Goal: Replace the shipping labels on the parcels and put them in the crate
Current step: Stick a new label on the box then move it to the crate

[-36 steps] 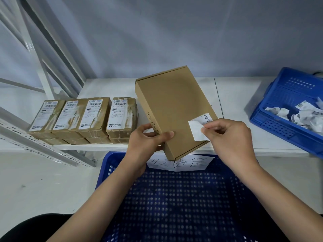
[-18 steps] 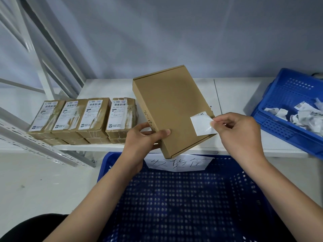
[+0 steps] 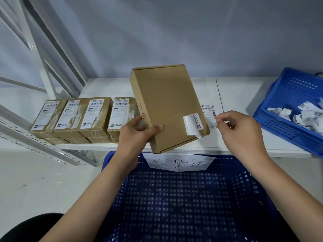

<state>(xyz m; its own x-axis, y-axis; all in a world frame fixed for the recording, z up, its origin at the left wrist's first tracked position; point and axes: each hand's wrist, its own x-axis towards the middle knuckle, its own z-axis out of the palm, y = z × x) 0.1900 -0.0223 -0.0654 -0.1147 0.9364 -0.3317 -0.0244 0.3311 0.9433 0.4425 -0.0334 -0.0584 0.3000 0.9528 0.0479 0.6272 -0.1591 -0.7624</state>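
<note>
My left hand (image 3: 138, 131) grips a flat brown cardboard parcel (image 3: 167, 102) by its lower left edge and holds it tilted above the table's front edge. A white label (image 3: 192, 125), half peeled and curled, clings to the parcel's lower right corner. My right hand (image 3: 239, 133) hovers just right of the parcel, apart from it, thumb and forefinger curled together with no scrap showing between them. Below my arms stands a large blue crate (image 3: 174, 198) with a handwritten paper sign (image 3: 180, 162) on its far wall.
Several labelled brown parcels (image 3: 94, 116) stand in a row on the white table (image 3: 244, 95) at the left. A printed label (image 3: 208, 110) lies behind the parcel. A blue bin (image 3: 288, 102) of crumpled labels (image 3: 302, 114) sits at the right. Metal racking (image 3: 43, 67) rises left.
My right hand was pinching the label and pulling it; it has let go and drawn back to the right. The label has curled back onto the parcel.
</note>
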